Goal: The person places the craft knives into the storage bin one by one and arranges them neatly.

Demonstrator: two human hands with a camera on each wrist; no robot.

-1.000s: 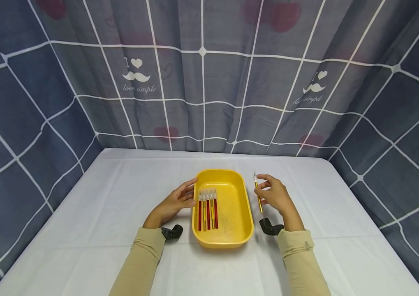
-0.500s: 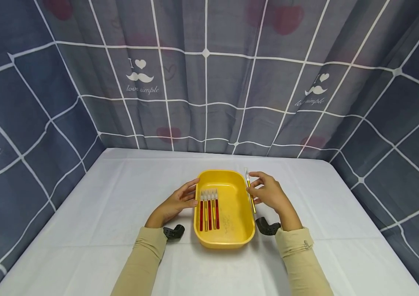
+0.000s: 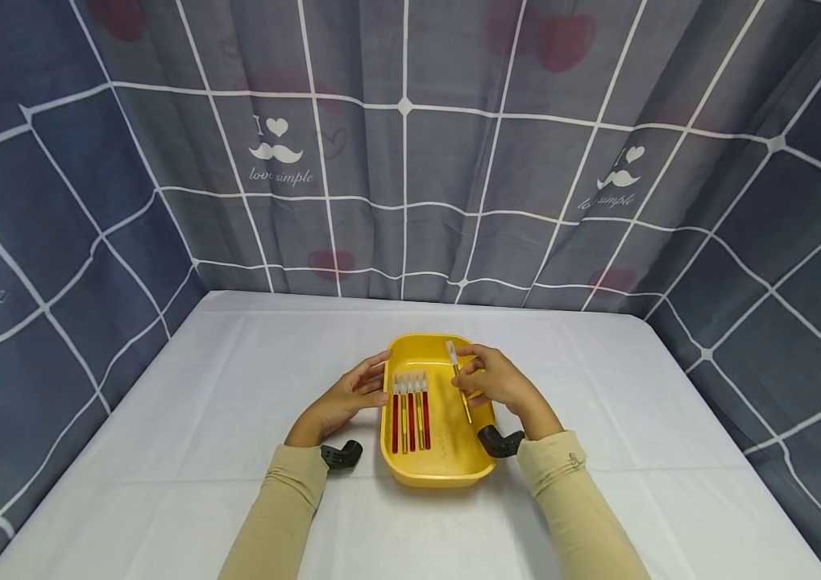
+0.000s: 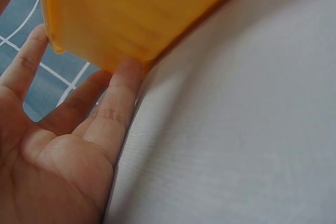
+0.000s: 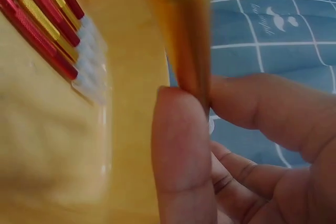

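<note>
My right hand (image 3: 500,383) pinches a gold craft knife (image 3: 465,406) with a clear cap, between thumb and fingers. It is over the right part of a yellow tray (image 3: 454,459), cap end pointing away. In the right wrist view the knife's gold handle (image 5: 186,40) stands up from the fingertips, blurred at its end. Several capped craft knives (image 3: 410,419), red and gold, lie side by side along the tray's left part. With extended fingers my left hand (image 3: 341,403) touches the tray's left side; in the left wrist view its fingertips meet the yellow wall (image 4: 121,19).
A white cloth (image 3: 236,387) covers the table under the tray. Grey-blue curtains (image 3: 352,234) with white grid lines hang behind and at both sides. Black camera mounts (image 3: 341,456) sit at both wrists.
My right hand has carried the gold craft knife leftward, from beside the tray's right rim to over its inside. The left hand stays at the tray's left side, and the row of knives is unchanged.
</note>
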